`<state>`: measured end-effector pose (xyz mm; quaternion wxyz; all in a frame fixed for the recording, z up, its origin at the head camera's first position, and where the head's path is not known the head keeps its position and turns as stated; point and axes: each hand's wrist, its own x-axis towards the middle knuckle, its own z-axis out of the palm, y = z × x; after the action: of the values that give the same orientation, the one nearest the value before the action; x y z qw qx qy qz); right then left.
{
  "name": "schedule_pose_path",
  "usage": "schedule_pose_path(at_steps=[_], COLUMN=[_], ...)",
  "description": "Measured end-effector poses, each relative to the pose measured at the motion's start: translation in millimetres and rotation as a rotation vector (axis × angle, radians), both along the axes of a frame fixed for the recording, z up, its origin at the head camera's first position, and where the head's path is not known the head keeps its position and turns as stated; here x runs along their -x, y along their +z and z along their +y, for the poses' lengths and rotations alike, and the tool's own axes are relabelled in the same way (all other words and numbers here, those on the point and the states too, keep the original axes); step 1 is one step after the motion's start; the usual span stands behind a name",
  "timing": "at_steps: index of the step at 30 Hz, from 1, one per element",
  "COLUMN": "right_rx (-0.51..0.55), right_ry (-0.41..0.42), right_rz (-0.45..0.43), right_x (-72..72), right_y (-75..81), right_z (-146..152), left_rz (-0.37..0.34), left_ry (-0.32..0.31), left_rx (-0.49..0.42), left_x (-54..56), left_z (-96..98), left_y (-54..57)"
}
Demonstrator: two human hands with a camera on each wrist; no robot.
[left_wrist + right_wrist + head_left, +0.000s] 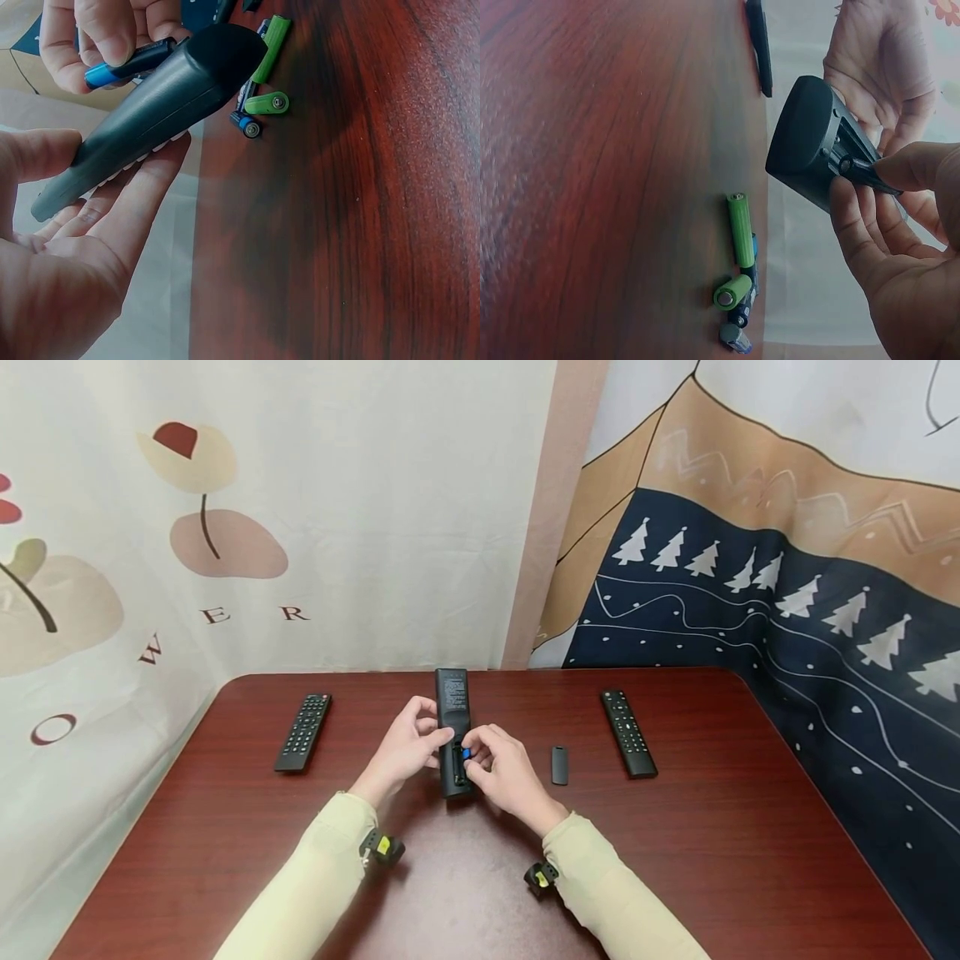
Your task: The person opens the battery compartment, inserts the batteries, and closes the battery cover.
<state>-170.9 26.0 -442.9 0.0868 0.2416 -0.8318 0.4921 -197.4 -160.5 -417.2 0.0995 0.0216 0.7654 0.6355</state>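
A black remote control (453, 693) is held up above the table, its back towards me and its battery compartment uncovered. My left hand (405, 752) grips its left side, with the thumb on the back edge and fingers beneath the button side in the left wrist view. Between thumb and fingers, my right hand (510, 772) pinches a black battery with a blue end (154, 57). That battery lies slanted at the compartment opening, one end against the slot in the right wrist view (857, 172). Its inner end is partly hidden by the remote in the left wrist view.
Loose batteries lie on the table behind the remote, among them two green ones (271, 49) and a dark blue one (247, 126). A small black battery cover (559, 766) lies right of my hands. Black remotes rest at left (303, 733) and right (628, 733).
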Motion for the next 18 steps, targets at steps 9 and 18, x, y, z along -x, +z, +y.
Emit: schedule_pose_path(at_steps=[9, 18], right_rx=[0.032, 0.06], right_ry=[-0.022, -0.036], right_rz=[0.005, 0.042], right_x=[-0.7, -0.4], right_y=[0.4, -0.3], right_z=[-5.6, -8.7], left_rz=[-0.006, -0.007], left_ry=[0.0, -0.006], left_rx=[-0.012, -0.017], left_x=[1.0, 2.4], left_z=[0.2, 0.4], left_y=[-1.4, -2.6])
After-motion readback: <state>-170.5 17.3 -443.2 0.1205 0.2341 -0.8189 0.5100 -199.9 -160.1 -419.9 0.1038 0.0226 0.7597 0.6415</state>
